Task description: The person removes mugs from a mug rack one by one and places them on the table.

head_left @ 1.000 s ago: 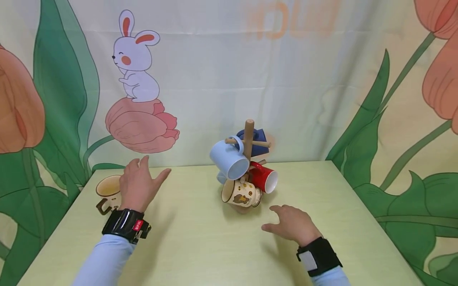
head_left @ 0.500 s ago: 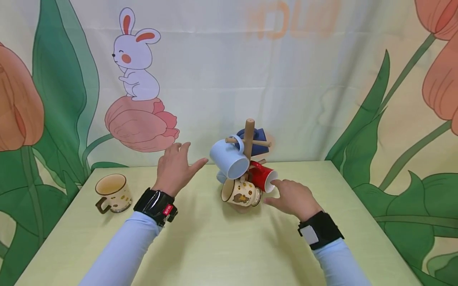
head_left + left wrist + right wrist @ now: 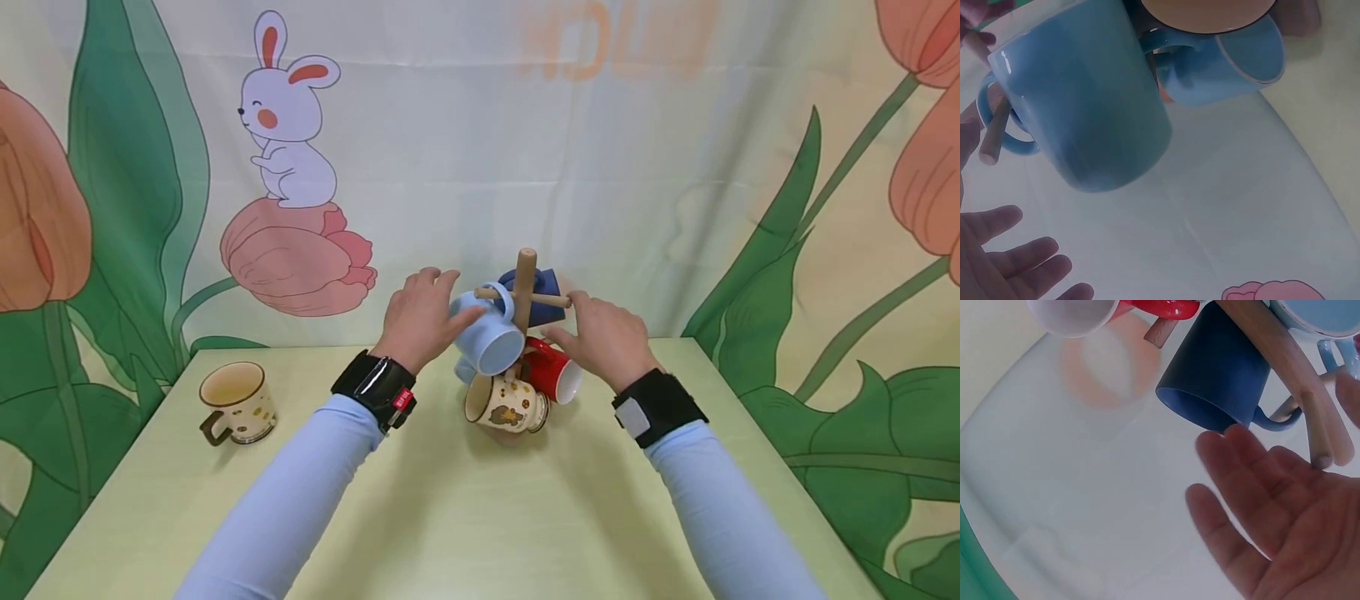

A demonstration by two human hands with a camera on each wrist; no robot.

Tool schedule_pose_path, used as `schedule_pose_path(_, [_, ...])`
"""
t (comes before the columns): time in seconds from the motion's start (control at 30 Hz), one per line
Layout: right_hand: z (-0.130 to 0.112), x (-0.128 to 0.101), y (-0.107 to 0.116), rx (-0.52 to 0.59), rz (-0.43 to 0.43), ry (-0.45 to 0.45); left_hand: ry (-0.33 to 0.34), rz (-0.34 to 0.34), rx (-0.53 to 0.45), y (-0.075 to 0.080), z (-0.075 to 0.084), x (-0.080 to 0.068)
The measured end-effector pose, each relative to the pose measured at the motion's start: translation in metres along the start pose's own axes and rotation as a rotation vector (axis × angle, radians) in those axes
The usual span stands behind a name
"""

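Note:
A wooden mug tree (image 3: 527,268) stands at the table's back, hung with mugs. My left hand (image 3: 422,323) is at the left side of the upper light blue mug (image 3: 491,343), thumb overlapping it in the head view. Its fingers (image 3: 1029,253) are spread apart in the left wrist view. My right hand (image 3: 609,340) is beside the tree's right peg, above the red mug (image 3: 553,377). In the right wrist view its fingers (image 3: 1254,481) extend loosely just below the dark blue mug (image 3: 1216,369). Neither hand grips anything.
Low on the tree hang a cream bear-print mug (image 3: 510,407) and another light blue mug (image 3: 1200,69). A spotted cream mug (image 3: 238,404) stands upright at the table's left. Behind the table (image 3: 480,517) hangs a printed curtain (image 3: 637,167).
My left hand has moved right, from beside the standing cream mug to the upper light blue mug. My right hand has risen from low in front of the tree to its right peg.

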State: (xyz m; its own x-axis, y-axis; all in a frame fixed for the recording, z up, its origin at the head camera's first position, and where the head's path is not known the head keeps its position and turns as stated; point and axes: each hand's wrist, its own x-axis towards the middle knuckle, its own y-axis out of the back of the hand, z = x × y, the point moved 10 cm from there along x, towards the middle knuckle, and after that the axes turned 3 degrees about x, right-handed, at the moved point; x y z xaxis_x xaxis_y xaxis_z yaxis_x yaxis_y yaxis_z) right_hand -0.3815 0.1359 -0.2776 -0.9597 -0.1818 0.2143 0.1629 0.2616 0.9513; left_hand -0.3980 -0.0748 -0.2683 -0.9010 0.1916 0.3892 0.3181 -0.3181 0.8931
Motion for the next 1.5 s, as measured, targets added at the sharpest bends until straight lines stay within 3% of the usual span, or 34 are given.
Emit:
schedule_pose_path(0.23, [-0.015, 0.011, 0.008, -0.017, 0.057, 0.072, -0.072, -0.004, 0.072, -0.001, 0.02, 0.012])
schedule_pose_path(0.5, [-0.019, 0.015, 0.009, -0.013, 0.095, 0.097, -0.12, 0.016, 0.186, -0.005, 0.03, 0.013])
schedule_pose_path(1.5, [-0.018, 0.016, 0.009, 0.019, 0.111, 0.115, -0.079, 0.035, 0.241, -0.008, 0.031, 0.009])
